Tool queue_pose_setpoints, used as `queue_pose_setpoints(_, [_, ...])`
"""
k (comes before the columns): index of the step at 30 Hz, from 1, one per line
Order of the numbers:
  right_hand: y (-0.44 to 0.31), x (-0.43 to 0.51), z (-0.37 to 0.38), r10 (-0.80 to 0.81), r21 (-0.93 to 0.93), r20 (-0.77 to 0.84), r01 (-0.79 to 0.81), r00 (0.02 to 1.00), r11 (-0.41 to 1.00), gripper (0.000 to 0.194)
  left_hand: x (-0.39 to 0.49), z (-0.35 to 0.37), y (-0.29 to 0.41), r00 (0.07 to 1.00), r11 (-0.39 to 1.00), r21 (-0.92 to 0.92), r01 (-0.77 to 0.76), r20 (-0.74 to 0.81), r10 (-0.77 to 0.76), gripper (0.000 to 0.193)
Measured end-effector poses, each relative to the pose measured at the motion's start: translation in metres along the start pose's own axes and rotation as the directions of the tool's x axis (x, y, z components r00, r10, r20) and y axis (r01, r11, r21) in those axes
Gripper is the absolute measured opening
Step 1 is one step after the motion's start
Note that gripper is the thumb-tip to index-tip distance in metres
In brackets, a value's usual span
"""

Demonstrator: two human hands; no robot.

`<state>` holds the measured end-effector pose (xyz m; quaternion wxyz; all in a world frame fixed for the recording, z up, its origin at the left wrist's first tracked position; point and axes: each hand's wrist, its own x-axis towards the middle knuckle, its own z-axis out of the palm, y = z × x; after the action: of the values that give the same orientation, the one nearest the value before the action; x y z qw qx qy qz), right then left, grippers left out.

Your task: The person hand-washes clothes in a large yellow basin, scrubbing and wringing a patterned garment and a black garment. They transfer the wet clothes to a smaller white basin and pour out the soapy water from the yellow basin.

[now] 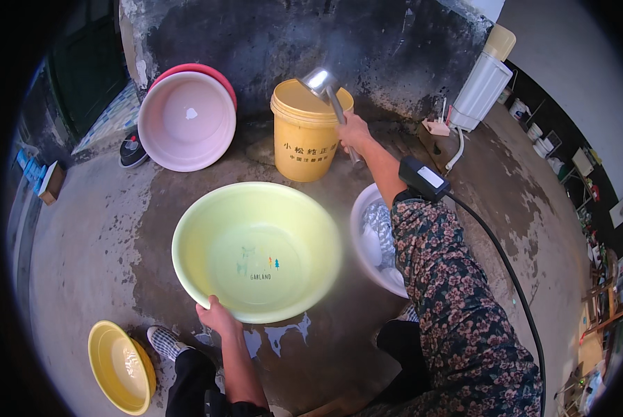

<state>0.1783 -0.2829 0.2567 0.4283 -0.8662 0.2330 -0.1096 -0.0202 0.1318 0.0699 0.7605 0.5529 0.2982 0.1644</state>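
Note:
My left hand [222,317] grips the near-left rim of a pale green plastic basin [259,208], its thumb over the edge. Inside, the basin's bottom bears printed writing and small pictures, and I see no water in it. In my right hand [356,131] is the handle of a metal water dipper [319,82]. The dipper's shiny cup is over the mouth of a yellow plastic bucket [303,148] that bears writing. Whether the dipper's cup contains water cannot be seen. Partly behind my right sleeve, a pale basin [361,211] holds patterned and white cloth [376,229].
A pink basin [186,120] leans before a red one [204,68] against the dark wall [249,41]. A yellow basin [121,365] is near my left shoe [166,341]. A black cable [509,260] runs from my wrist. Wet patches mark the concrete floor [82,250].

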Motion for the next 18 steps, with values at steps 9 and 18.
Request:
queue_pose_setpoints(9, [0.002, 0.02, 0.029, -0.119, 0.879, 0.471, -0.476, 0.874, -0.017, 0.014, 0.006, -0.006, -0.005, 1.0, 0.999, -0.031, 0.02, -0.003, -0.02, 0.021])
queue_pose_setpoints(18, [0.012, -0.091, -0.045, -0.485, 0.768, 0.567, -0.64, 0.665, 0.02, 0.018, -0.006, -0.005, -0.016, 0.999, 1.0, -0.013, -0.011, 0.04, 0.012, 0.025])
